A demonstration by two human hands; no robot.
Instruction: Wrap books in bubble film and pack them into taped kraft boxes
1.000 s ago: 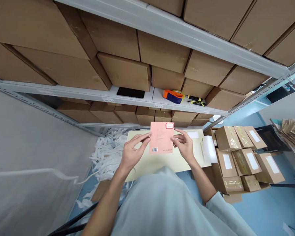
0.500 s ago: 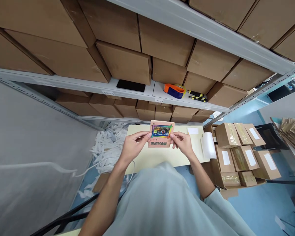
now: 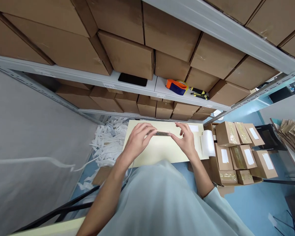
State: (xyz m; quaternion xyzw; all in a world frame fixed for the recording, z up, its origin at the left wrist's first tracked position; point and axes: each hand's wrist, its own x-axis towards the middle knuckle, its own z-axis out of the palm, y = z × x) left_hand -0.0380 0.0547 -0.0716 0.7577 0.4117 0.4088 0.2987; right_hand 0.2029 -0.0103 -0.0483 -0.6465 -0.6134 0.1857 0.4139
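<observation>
A thin pinkish card [image 3: 163,133] is tilted nearly edge-on above the pale yellow tabletop [image 3: 159,152], so its printed face hardly shows. My left hand [image 3: 138,139] pinches its left end between thumb and fingers. At the opposite end, my right hand [image 3: 186,140] steadies the card with the thumb tip against its edge, while the index finger is raised and apart from it. A white paper slip [image 3: 193,128] lies on the tabletop beyond my right hand.
Shelving full of cardboard boxes [image 3: 172,29] rises in front. Its ledge [image 3: 161,86] bears a black phone-like slab [image 3: 132,79], an orange-and-blue tape dispenser [image 3: 177,87] and yellow-black cutters [image 3: 199,93]. A white roll [image 3: 208,143] and packed boxes [image 3: 243,157] are right; paper scraps [image 3: 108,139] left.
The card has turned from face-up to almost edge-on and risen slightly in view. My right fingers have spread away from it, leaving the thumb at its end.
</observation>
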